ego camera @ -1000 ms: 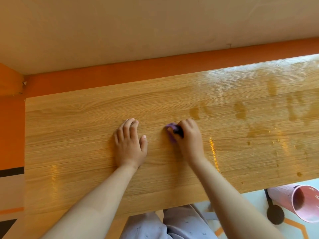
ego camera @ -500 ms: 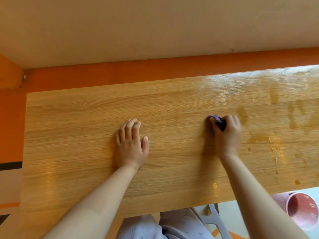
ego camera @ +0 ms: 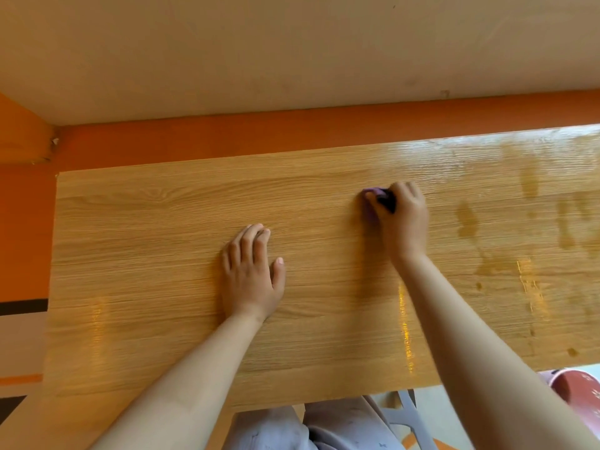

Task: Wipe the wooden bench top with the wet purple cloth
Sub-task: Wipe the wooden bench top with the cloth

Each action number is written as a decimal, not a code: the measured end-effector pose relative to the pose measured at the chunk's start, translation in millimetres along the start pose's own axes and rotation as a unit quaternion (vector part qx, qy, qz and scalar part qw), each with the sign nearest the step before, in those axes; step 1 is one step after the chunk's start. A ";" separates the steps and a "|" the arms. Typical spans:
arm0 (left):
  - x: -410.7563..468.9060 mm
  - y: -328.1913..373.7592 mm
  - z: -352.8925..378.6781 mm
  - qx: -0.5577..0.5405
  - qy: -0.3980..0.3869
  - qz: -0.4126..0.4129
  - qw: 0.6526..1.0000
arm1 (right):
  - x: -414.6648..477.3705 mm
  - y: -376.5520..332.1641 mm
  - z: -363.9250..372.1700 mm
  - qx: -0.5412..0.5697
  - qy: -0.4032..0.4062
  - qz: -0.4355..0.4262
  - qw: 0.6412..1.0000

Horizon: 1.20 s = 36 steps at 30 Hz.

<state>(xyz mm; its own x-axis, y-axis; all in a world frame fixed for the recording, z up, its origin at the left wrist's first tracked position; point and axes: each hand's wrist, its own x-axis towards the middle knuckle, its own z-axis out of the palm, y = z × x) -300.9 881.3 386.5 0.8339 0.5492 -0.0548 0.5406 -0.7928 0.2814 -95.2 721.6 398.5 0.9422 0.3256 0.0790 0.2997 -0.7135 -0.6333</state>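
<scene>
The wooden bench top (ego camera: 162, 254) spans the whole view, with wet streaks and dark damp patches on its right part. My right hand (ego camera: 402, 222) presses a small bunched purple cloth (ego camera: 371, 198) onto the wood right of centre; only a purple edge shows past my fingers. My left hand (ego camera: 251, 274) lies flat on the bench at the middle, fingers together, holding nothing.
An orange wall band (ego camera: 292, 131) and a cream wall run along the bench's far edge. A pink bucket (ego camera: 574, 388) stands on the floor below the near right edge. My knees and a grey stool leg (ego camera: 407, 410) show under the front edge.
My right hand slid the cloth to the right across the bench, then toward the far edge. My left hand stayed flat in the same spot.
</scene>
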 end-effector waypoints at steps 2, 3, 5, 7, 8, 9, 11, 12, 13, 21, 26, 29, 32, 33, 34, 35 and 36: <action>-0.2 -0.1 0.6 -0.003 0.003 0.003 1.000 | 14.8 28.5 -25.1 -0.023 0.036 0.044 0.998; -0.5 -0.1 0.7 -0.003 0.003 0.004 1.000 | 19.7 41.1 -36.9 -0.033 0.050 0.064 0.996; -0.4 -0.2 0.5 -0.001 0.002 0.004 1.000 | 24.5 58.2 -54.0 -0.044 0.065 0.101 0.992; 0.2 0.2 0.2 0.000 -0.001 0.005 1.000 | 24.4 63.9 -57.8 -0.046 0.071 0.129 0.988; 0.6 0.5 0.0 0.001 -0.001 0.004 1.000 | 23.8 61.8 -55.0 -0.044 0.075 0.135 0.987; 1.0 0.8 0.0 0.003 -0.001 0.004 1.000 | 22.8 55.9 -49.9 -0.042 0.076 0.135 0.987; 1.0 1.0 -0.4 0.005 -0.001 0.003 1.000 | 19.2 36.8 -33.1 -0.042 0.061 0.110 0.991; 0.7 1.0 -0.6 0.005 0.000 0.003 1.000 | 16.6 24.4 -21.9 -0.036 0.043 0.087 0.995; 0.3 1.0 -1.1 0.006 0.001 0.002 1.000 | 13.3 10.7 -9.6 -0.026 0.023 0.064 0.997; 1.5 3.2 -2.0 0.002 0.003 -0.001 1.000 | 27.3 -41.3 40.2 -0.020 -0.055 -0.103 0.993; 0.6 4.2 -2.3 0.005 0.011 -0.003 1.000 | 81.0 17.5 -3.0 -0.025 0.005 -0.020 0.999; 0.9 4.7 -1.1 0.005 0.009 -0.003 1.000 | 95.4 53.9 -37.9 -0.050 0.044 0.064 0.996; 1.4 4.7 -1.0 0.000 0.007 -0.003 1.000 | 91.5 69.7 -55.8 -0.060 0.067 0.124 0.988; 1.7 4.4 -1.5 -0.002 0.008 -0.005 1.000 | 86.6 67.8 -55.4 -0.061 0.071 0.129 0.987; 1.6 4.0 -2.0 -0.004 0.009 -0.006 1.000 | 80.6 62.4 -51.6 -0.062 0.072 0.130 0.987; 1.4 3.5 -2.5 -0.006 0.008 -0.007 1.000 | 73.7 53.9 -44.9 -0.061 0.067 0.123 0.988; 1.4 3.2 -2.6 -0.008 0.007 -0.006 1.000 | 66.7 42.4 -35.6 -0.059 0.055 0.108 0.991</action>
<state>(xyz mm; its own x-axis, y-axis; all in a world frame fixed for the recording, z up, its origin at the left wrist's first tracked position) -298.3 880.2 389.8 0.8258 0.5622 -0.0450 0.5485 -0.7820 0.2960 -14.3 691.0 404.3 0.9950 0.0924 0.0382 0.0981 -0.8290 -0.5505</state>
